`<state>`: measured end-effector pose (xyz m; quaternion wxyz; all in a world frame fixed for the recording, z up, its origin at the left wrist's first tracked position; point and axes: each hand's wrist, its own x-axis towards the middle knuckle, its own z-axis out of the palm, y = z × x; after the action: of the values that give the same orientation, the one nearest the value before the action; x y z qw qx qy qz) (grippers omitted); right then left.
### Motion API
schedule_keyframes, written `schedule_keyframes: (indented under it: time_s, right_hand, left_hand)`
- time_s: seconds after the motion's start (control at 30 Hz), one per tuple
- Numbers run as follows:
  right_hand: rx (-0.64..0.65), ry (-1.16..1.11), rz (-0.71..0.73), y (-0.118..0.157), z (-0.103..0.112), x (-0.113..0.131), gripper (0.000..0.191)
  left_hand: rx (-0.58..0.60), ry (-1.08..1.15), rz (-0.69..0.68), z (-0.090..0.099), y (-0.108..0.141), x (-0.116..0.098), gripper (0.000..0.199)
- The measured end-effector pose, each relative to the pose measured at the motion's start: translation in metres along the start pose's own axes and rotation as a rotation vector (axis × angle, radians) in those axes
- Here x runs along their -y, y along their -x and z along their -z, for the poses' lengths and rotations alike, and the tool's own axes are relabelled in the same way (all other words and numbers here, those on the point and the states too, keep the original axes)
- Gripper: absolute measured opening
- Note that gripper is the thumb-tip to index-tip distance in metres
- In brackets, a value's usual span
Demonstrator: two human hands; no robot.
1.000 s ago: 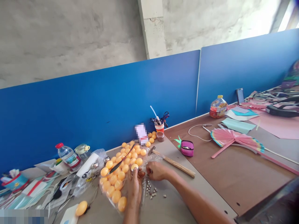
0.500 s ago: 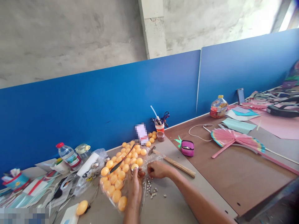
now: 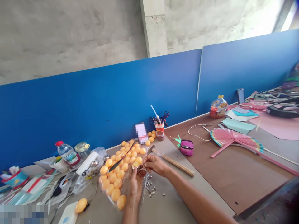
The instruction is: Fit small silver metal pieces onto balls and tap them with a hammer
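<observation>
My left hand (image 3: 135, 184) is closed around an orange ball (image 3: 135, 165) that has a shiny silvery part at its edge. Just to the right, my right hand (image 3: 154, 165) is held in a pinch, its fingertips close to that ball. Whatever sits between those fingertips is too small to make out. Small silvery beads or bells (image 3: 153, 189) lie loose on the table below my right hand. Left of my hands, many orange balls (image 3: 115, 194) lie on clear plastic, with a dark strap (image 3: 119, 161) across them.
A hammer with a wooden handle (image 3: 179, 164) lies behind my right hand. Farther right are a purple pouch (image 3: 187, 147) and a pink folded fan (image 3: 233, 138). A bottle (image 3: 68, 154) and clutter stand at left. A cup of tools (image 3: 159, 126) stands near the blue partition (image 3: 105, 105).
My right hand has risen from beside the loose silvery pieces and come nearer the ball in my left hand. My left hand stays almost in place, still holding the ball.
</observation>
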<state>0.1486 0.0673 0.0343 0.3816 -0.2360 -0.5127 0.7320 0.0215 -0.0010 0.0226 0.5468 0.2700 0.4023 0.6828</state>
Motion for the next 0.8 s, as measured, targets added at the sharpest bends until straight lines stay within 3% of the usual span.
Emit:
schedule_keyframes:
  time_s: [0.4,0.8]
  right_hand:
    - [-0.103,0.055,0.027,-0.004,-0.012,-0.016,0.027]
    - [-0.064,0.033,0.002,-0.009,-0.01,-0.027,0.02]
  left_hand:
    - [0.019,0.073,0.041,-0.005,0.003,0.003,0.036]
    - [0.038,0.038,0.009,0.001,-0.001,0.008,0.032]
